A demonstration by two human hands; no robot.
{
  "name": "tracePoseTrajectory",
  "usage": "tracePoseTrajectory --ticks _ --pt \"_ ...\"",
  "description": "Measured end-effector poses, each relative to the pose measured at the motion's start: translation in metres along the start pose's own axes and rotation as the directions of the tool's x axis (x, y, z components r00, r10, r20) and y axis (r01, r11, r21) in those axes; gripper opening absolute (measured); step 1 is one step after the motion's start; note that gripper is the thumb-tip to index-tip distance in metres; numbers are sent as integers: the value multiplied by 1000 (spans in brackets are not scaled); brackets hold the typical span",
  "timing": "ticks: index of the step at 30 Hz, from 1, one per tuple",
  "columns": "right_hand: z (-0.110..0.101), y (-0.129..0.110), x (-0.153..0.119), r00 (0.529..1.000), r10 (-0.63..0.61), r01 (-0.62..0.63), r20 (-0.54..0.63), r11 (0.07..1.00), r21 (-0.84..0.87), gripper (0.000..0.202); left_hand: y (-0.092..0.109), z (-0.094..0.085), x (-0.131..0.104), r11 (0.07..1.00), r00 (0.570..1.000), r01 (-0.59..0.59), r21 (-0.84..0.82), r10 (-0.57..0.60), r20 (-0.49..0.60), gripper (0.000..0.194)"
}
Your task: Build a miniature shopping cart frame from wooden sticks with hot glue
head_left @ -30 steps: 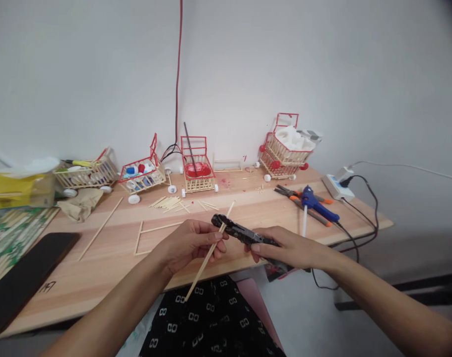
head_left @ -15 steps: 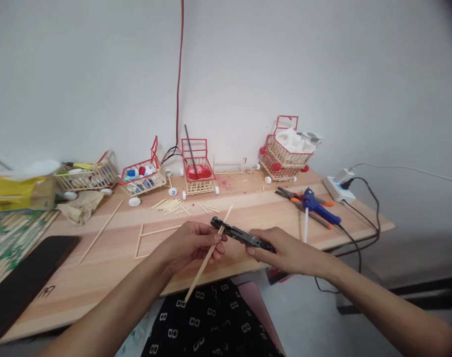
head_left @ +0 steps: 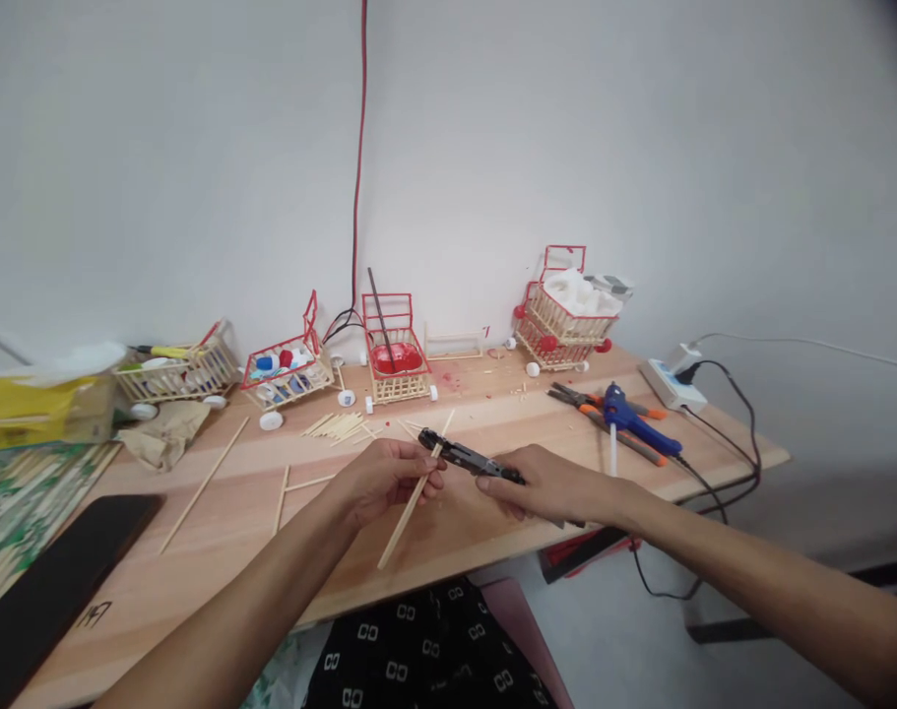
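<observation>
My left hand (head_left: 396, 483) is closed around a slim wooden chopstick (head_left: 404, 527), pinching it near its upper part while the lower end slants down toward the table's front edge. In my right hand (head_left: 541, 483) I grip black folding pliers (head_left: 481, 461). Their jaws (head_left: 431, 442) meet the chopstick just above my left fingertips. Behind my hands lies a pile of short cut sticks (head_left: 334, 425). A partly hidden stick frame (head_left: 284, 492) rests left of my left hand.
Small stick-built carts (head_left: 396, 384) with red rims line the wall. To the right lie orange-handled pliers (head_left: 640, 448), a blue glue gun (head_left: 640, 423) and a power strip (head_left: 673, 382) with cables. Wrapped chopsticks (head_left: 34, 502) and a black phone-like slab (head_left: 71, 581) occupy the left.
The view has shifted, so the table's things appear slightly lower. The chopstick's lower end is now over the table edge instead of my lap. The pliers stay at the stick.
</observation>
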State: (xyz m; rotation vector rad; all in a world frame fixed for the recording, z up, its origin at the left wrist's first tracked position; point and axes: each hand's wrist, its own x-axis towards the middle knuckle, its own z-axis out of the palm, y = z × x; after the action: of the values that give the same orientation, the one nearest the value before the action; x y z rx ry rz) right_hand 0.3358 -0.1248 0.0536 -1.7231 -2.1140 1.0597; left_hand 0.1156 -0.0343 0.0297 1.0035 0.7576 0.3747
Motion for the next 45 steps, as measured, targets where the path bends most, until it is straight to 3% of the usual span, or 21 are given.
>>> tracePoseTrajectory --ticks 6,15,25,38,45 --pt "-5 -3 15 993 118 -117 15 992 -56 69 2 -5 4 1000 999 -17 -3 17 -40 19" --pt "-6 -6 26 987 155 -151 47 986 -68 73 2 -13 6 998 999 -14 -59 11 -38 7" --pt "0 -5 35 998 64 -69 -30 969 -239 62 0 -19 2 999 999 -13 -53 11 -48 4" --pt "9 6 44 998 -19 2 -61 967 -255 61 -6 -23 3 998 998 -14 -63 10 -63 15" --pt "-2 -3 45 998 -8 -13 -67 951 -308 68 -6 -24 4 992 993 -97 -79 91 -81 16"
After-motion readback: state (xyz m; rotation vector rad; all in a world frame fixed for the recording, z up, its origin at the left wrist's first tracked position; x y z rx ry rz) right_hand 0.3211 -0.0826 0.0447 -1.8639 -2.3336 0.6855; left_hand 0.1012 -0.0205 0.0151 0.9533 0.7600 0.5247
